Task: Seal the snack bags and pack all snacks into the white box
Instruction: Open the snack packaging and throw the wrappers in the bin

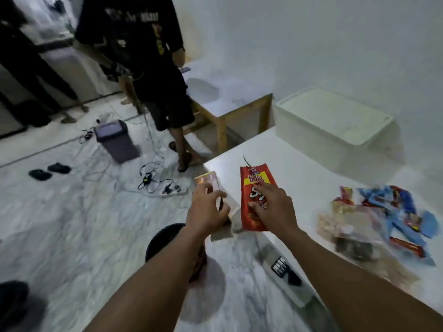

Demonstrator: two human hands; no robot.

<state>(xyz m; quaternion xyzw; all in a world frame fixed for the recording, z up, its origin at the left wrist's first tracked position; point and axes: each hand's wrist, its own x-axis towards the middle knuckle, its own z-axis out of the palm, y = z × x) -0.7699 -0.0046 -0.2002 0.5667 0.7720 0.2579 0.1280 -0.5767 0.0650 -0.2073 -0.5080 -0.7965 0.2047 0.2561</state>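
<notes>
2 bare forearms enter from 6 o'clock, no sleeves visible. The left hand [207,209] and the right hand [275,207] wear no gloves, rings or watch.

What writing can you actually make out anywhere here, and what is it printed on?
"bugs": on the yellow band near the top of the red snack bag under the right hand.
Large white letters below it: start with "S", the rest covered by the hand.
Black T-shirt print: too blurred to read.
Snack pile wrappers: too blurred to read.
</notes>
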